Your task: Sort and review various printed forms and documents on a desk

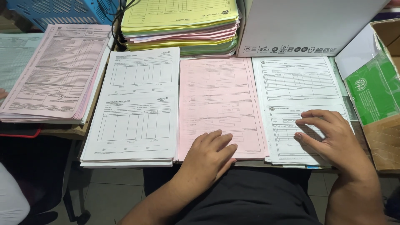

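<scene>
A pink form stack (pixel 221 106) ruled with faint tables is flanked by two white form stacks (pixel 135 108) (pixel 298 104) printed with black grids. Behind them, a pile of yellow, pink and green sheets (pixel 181 25) is seen, with a white box (pixel 308 25), a blue crate (pixel 62 10) and a green packet (pixel 373 93) in a brown carton (pixel 385 141).

Hands (pixel 210 156) (pixel 329 135) rest on forms (pixel 218 104) (flat).

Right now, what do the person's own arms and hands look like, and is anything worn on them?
Both arms are bare to the frame edge: no sleeves, gloves, watch or rings visible. The left hand and right hand show short, unpainted nails on the fingers.
</scene>
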